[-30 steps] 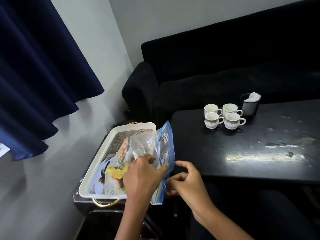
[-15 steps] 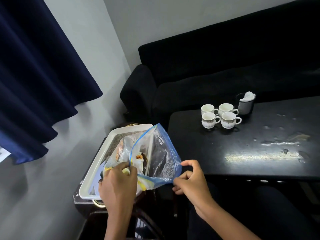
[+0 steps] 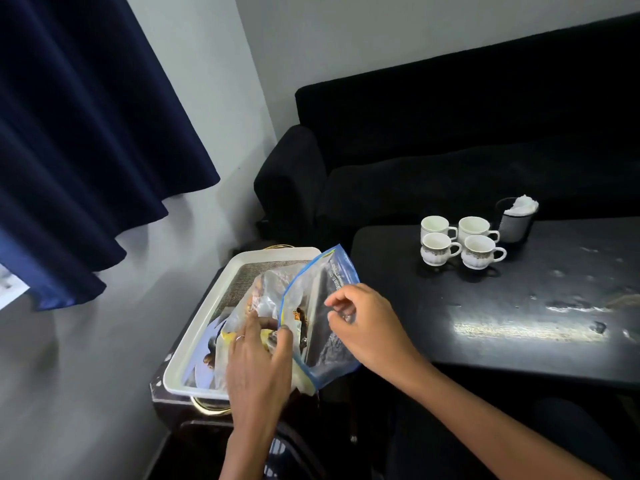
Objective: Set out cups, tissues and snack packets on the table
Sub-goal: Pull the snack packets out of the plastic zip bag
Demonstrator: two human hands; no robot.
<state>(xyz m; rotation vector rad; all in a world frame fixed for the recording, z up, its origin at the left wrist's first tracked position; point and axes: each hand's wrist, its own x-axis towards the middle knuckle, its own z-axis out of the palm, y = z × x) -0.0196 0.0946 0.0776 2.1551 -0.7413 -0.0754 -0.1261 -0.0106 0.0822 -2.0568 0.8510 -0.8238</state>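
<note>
A clear zip bag (image 3: 320,299) with a blue rim holds snack packets (image 3: 298,318) and lies over a white tray (image 3: 221,296) on a small dark side table. My left hand (image 3: 258,362) grips the bag's near edge, fingers curled into its mouth. My right hand (image 3: 367,323) pinches the bag's right side, holding it open. On the black table (image 3: 519,327) stand several white cups (image 3: 462,245) in a cluster. Beside them is a dark holder with white tissues (image 3: 517,218).
A black sofa (image 3: 450,161) runs behind the table. A dark blue curtain (image 3: 76,133) hangs at the left against a grey wall. The tray has a gold handle (image 3: 207,408) at its near end, and the side table's edge is just below it.
My right hand moved up from the bag's lower corner to its right side. My left hand shifted right toward the bag's mouth. The bag stands more upright and open.
</note>
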